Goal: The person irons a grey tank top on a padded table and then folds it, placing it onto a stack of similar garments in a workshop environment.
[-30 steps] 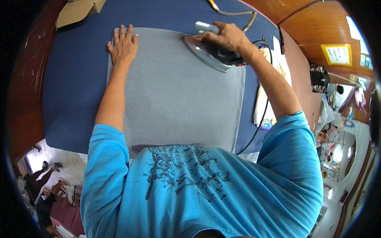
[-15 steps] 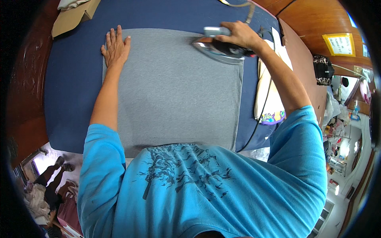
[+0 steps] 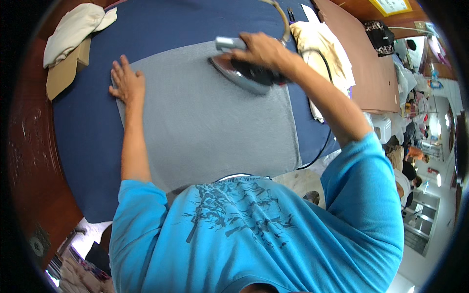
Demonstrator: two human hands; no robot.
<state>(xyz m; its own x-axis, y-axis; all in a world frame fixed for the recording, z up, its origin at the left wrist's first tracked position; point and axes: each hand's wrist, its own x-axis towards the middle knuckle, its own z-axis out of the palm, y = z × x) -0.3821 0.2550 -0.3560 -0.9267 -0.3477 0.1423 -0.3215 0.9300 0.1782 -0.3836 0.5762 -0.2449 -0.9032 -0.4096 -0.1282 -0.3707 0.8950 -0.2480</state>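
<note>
A grey piece of fabric [image 3: 205,117] lies spread flat on the dark blue padded table [image 3: 83,132]. My left hand [image 3: 128,84] rests open, fingers spread, on the fabric's far left corner. With my right hand [image 3: 266,51] I grip the handle of an iron [image 3: 244,78], black with a silver soleplate and a grey front part. The iron sits over the far right part of the fabric, its tip pointing left. A tan hose [image 3: 284,19] runs from near the iron to the far edge, and a dark cord [image 3: 326,141] loops down on the right.
A cream folded cloth [image 3: 322,49] lies at the table's right side, beside a brown surface [image 3: 364,58]. White cloth [image 3: 80,27] rests on an open cardboard box [image 3: 68,73] at the far left. Carved dark wood [image 3: 34,127] borders the left side. Other people are in the background at right.
The iron, in my right hand, has moved left across the fabric. The view has turned, so the table and fabric appear tilted. My left hand stays on the far left corner.
</note>
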